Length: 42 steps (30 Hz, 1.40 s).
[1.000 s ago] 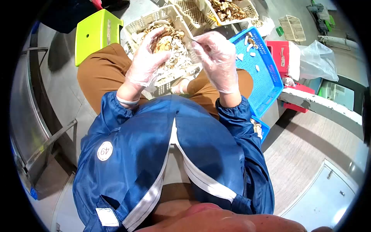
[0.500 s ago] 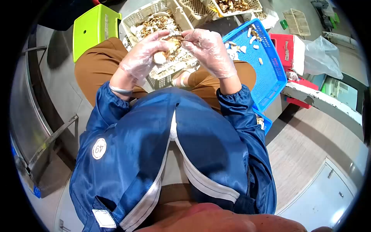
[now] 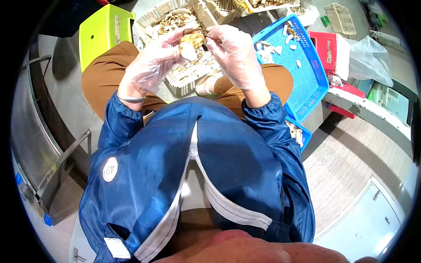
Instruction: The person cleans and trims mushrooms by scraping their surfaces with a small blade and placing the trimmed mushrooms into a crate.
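In clear plastic gloves, both hands are raised over a cream crate [image 3: 180, 82] of brown and white mushroom pieces. My left hand [image 3: 153, 61] grips a mushroom [image 3: 191, 44] that has a pale lower end and a yellowish-brown side. At its dark upper edge, my right hand [image 3: 234, 50] is closed in a pinch on the brown rim. Whether the right fingers also hold a small tool is hidden. The blue basket [image 3: 302, 103] near my right hand has white and brown pieces lying at its far end.
Left of my knee stands a lime-green stool [image 3: 98, 33]. Another cream crate [image 3: 223, 12] and a crate with mushroom pieces [image 3: 267, 4] are at the back. On the right are a red box [image 3: 322, 48], a clear plastic bag [image 3: 370, 59] and a lower blue basket [image 3: 305, 136].
The mushroom has turned so that more of its yellowish side shows. My left hand has shifted slightly down and left; my right hand stays by the mushroom, a little higher.
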Tool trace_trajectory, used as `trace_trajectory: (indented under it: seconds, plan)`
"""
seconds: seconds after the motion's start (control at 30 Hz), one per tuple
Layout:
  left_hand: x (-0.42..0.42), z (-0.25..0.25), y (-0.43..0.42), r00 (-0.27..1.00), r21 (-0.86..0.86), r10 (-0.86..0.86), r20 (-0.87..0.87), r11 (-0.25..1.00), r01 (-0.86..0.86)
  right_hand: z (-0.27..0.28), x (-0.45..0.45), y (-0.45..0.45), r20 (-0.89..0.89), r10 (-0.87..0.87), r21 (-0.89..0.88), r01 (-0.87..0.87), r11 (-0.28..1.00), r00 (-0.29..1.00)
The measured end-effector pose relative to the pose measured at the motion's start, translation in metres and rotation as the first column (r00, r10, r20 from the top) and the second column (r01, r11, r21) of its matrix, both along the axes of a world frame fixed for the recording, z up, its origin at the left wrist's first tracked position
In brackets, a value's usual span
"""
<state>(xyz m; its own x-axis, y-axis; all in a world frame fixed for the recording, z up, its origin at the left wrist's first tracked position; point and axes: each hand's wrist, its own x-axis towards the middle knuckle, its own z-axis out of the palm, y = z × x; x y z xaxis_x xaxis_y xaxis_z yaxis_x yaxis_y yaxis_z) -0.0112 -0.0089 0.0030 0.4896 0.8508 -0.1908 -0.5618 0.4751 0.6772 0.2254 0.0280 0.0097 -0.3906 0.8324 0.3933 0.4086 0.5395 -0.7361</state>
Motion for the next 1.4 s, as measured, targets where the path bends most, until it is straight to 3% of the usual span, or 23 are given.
trace_trajectory:
  seconds: [0.03,0.13,0.17,0.3,0.4,0.43,0.57,0.6,0.67,0.87,0.9,1.03,1.13,1.27,1.33,1.37,1.4]
  plan:
    - [0.003,-0.001,0.001,0.999,-0.006,0.024,-0.035,1.000,-0.024,0.002,-0.002,-0.001,0.040,-0.031,0.079,0.027,0.996,0.999]
    - [0.001,-0.020,-0.001,0.990,-0.064,0.071,-0.121,0.995,-0.079,0.004,-0.005,-0.004,0.032,-0.057,0.051,0.056,0.997,0.998]
    - [-0.002,-0.021,0.000,0.989,-0.001,0.031,-0.142,1.000,-0.031,0.009,-0.007,-0.006,0.029,-0.061,0.004,0.061,0.998,0.998]
    - [0.013,-0.022,-0.002,0.953,0.135,0.225,-0.204,0.970,-0.200,0.009,-0.011,-0.009,0.004,-0.087,-0.001,0.087,0.996,0.996]
    - [0.027,-0.027,-0.005,0.955,0.033,0.295,0.017,0.955,-0.295,0.003,-0.015,-0.010,0.021,-0.117,0.044,0.116,0.992,0.993]
    - [0.030,-0.037,-0.006,0.940,0.028,0.340,-0.002,0.940,-0.340,0.001,-0.014,-0.010,0.063,-0.132,0.078,0.127,0.989,0.989]
    - [0.024,-0.007,-0.010,0.958,0.095,0.233,-0.170,0.971,-0.219,-0.002,-0.018,-0.009,0.085,-0.130,0.117,0.120,0.986,0.988]
    - [0.026,-0.011,-0.003,0.929,0.133,0.219,-0.300,0.973,-0.187,-0.004,-0.019,-0.010,0.134,-0.143,0.130,0.126,0.983,0.981]
    - [0.033,-0.008,-0.007,0.931,0.118,0.319,-0.178,0.946,-0.301,-0.009,-0.026,-0.010,0.102,-0.124,0.069,0.117,0.991,0.987]
    - [0.035,-0.021,0.002,0.803,0.373,0.454,-0.386,0.873,-0.314,0.000,-0.033,-0.007,0.010,-0.102,0.174,0.099,0.980,0.995]
    - [0.035,-0.015,0.002,0.835,0.338,0.435,-0.337,0.884,-0.324,0.007,-0.033,-0.006,-0.004,-0.084,0.102,0.084,0.991,0.996]
    - [0.035,-0.028,-0.001,0.860,0.271,0.426,-0.282,0.895,-0.354,-0.007,-0.034,-0.007,-0.051,-0.114,0.143,0.120,0.982,0.992]
    - [0.030,-0.032,0.002,0.859,0.307,0.396,-0.326,0.903,-0.300,-0.003,-0.032,-0.007,-0.015,-0.097,0.097,0.098,0.990,0.995]
    - [0.028,-0.022,0.001,0.868,0.254,0.411,-0.278,0.903,-0.346,-0.013,-0.031,-0.005,-0.126,-0.102,-0.043,0.097,0.994,0.987]
    - [0.017,-0.038,0.002,0.896,0.141,0.421,-0.140,0.905,-0.402,-0.019,-0.029,-0.002,-0.190,-0.164,-0.269,0.109,0.957,0.968]
    - [0.015,-0.025,0.003,0.831,0.320,0.418,-0.368,0.896,-0.309,-0.024,-0.026,0.002,-0.255,-0.168,-0.376,0.063,0.924,0.952]
    - [0.004,-0.017,0.003,0.834,0.243,0.309,-0.458,0.945,-0.217,-0.029,-0.023,0.003,-0.315,-0.187,-0.485,0.012,0.875,0.930]
